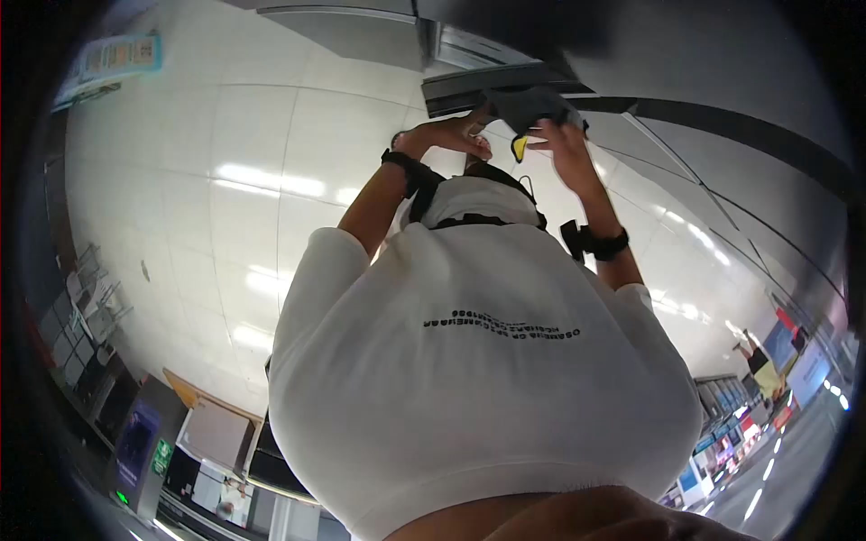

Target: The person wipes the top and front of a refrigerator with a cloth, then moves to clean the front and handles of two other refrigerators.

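Observation:
My left hand [444,135] is raised in front of my waist, its fingers at the left edge of a dark grey, soft-looking thing [528,110]. On the other side, my right hand [565,151] has its fingers against the lower right part of the same thing. A small yellow piece with a dark edge [519,148] shows beside the right fingertips. What kind of thing the grey one is, I cannot make out. Black straps circle both wrists. A dark slotted ledge [492,83] lies just beyond the hands.
A large dark grey cabinet or machine [704,54] fills the upper right. Shiny pale floor tiles [244,135] reflect ceiling lights. A sign [122,56] stands at upper left, and a dark kiosk [149,442] at lower left. Another person [765,371] is far off at right.

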Tool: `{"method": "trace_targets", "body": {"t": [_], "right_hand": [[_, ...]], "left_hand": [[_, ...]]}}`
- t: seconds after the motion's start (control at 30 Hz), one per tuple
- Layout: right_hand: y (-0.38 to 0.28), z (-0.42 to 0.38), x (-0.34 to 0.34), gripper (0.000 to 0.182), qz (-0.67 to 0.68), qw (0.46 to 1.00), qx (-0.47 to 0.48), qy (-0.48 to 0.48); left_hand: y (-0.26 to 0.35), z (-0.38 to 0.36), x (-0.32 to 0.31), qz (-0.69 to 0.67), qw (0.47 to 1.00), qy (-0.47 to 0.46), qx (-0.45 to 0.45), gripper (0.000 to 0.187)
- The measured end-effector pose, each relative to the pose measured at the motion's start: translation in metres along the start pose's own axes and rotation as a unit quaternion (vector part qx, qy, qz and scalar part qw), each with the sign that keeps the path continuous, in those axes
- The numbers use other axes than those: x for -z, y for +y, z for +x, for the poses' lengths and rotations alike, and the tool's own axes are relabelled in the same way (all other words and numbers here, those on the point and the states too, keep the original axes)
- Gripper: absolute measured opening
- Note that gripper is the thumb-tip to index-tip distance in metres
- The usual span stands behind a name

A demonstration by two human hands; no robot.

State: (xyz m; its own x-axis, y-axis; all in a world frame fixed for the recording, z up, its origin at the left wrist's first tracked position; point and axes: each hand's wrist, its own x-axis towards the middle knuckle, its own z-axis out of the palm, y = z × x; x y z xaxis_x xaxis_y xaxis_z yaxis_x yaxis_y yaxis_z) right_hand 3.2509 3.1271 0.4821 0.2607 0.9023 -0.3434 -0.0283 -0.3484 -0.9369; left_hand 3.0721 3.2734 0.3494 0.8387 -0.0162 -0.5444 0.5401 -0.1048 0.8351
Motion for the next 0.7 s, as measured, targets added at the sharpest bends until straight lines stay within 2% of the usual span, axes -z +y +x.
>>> {"method": "trace_targets", "body": {"t": [0.03,0.07,0.1,0.17,0.2,0.23,0.3,0.33,0.37,0.4,0.43,0.47,0.5,0.53,0.57,0.6,0.63,0.67,0.7], "right_hand": [[0.001,-0.001,-0.005,0.034,-0.021,1.000,0.022,-0.001],[0.003,0.001,-0.009,0.034,-0.015,1.000,0.006,-0.019],[0.005,0.005,-0.014,0.035,-0.006,0.999,-0.009,-0.039],[0.015,0.015,-0.033,0.035,0.000,0.999,0.007,-0.033],[0.020,0.018,-0.039,0.038,0.005,0.999,0.020,-0.026],[0.026,0.023,-0.039,0.038,0.008,0.999,0.020,-0.023],[0.035,0.031,-0.038,0.042,-0.047,0.998,0.021,-0.033],[0.023,0.032,-0.032,0.044,-0.073,0.996,-0.038,-0.029],[0.024,0.033,-0.030,0.044,-0.072,0.996,-0.038,-0.029],[0.025,0.035,-0.029,0.045,0.019,0.998,-0.019,0.059],[0.026,0.038,-0.027,0.047,0.109,0.983,-0.001,0.145],[0.033,0.039,-0.016,0.049,0.122,0.981,-0.015,0.149],[0.050,0.039,-0.006,0.046,0.091,0.981,-0.005,0.171],[0.059,0.039,-0.002,0.046,0.048,0.981,0.006,0.188],[0.070,0.039,-0.001,0.047,0.007,0.979,0.015,0.205],[0.083,0.040,-0.001,0.047,0.011,0.979,0.013,0.202],[0.089,0.044,-0.002,0.047,-0.056,0.981,0.050,0.182],[0.094,0.047,-0.004,0.048,-0.122,0.975,0.088,0.163],[0.098,0.046,-0.004,0.051,-0.252,0.952,0.096,0.147]], "left_hand": [[0.007,0.010,-0.001,0.022,1.000,-0.001,0.008,0.126],[0.012,0.020,-0.009,-0.002,0.995,0.061,-0.075,0.110],[0.008,0.030,-0.012,-0.001,0.995,0.061,-0.076,0.110],[-0.029,0.062,-0.015,-0.025,0.988,0.095,-0.119,0.077],[-0.066,0.084,-0.026,-0.143,0.963,0.125,-0.191,0.050],[-0.047,0.069,-0.023,-0.140,0.964,0.122,-0.189,0.050],[0.018,0.021,-0.016,-0.192,0.965,0.147,-0.098,0.047],[0.008,0.026,-0.016,-0.193,0.966,0.145,-0.097,0.047],[-0.006,0.035,-0.013,-0.114,0.972,0.184,-0.094,0.043],[-0.021,0.041,-0.010,-0.033,0.970,0.223,-0.091,0.040],[-0.013,0.024,-0.007,-0.032,0.970,0.224,-0.089,0.040],[0.008,-0.008,-0.004,0.099,0.957,0.264,-0.075,0.036],[0.025,-0.034,-0.003,0.229,0.925,0.298,-0.058,0.032],[0.030,-0.047,-0.005,0.212,0.897,0.369,-0.122,0.033],[0.032,-0.056,-0.007,0.214,0.897,0.369,-0.116,0.033],[0.032,-0.064,-0.009,0.207,0.865,0.437,-0.133,0.031],[0.034,-0.071,-0.011,0.199,0.828,0.502,-0.152,0.028],[0.038,-0.078,-0.012,0.180,0.826,0.518,-0.133,0.024],[0.035,-0.081,-0.011,0.184,0.826,0.516,-0.133,0.024]]}}
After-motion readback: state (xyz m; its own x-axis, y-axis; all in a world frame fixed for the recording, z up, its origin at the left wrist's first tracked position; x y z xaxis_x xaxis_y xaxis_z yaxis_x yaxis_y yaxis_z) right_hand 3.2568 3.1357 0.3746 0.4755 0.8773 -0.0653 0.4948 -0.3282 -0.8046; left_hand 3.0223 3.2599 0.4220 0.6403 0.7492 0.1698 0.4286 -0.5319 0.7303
